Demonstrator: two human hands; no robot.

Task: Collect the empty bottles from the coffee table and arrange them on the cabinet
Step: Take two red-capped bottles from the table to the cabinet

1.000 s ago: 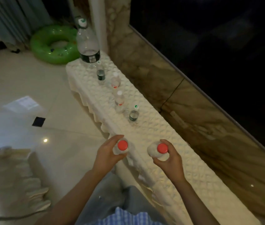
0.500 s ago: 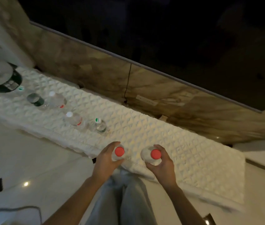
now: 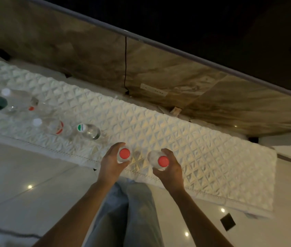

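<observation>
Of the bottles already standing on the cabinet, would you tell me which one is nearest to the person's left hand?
The clear bottle with the green-and-white cap, last in the row; the white-capped bottles stand farther from the left hand.

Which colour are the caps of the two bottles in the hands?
Both caps are red-orange, seen clearly in the head view.

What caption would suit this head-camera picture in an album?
Each hand, left hand and right hand, holds a clear red-capped plastic bottle above the white quilted cabinet cover.
</observation>
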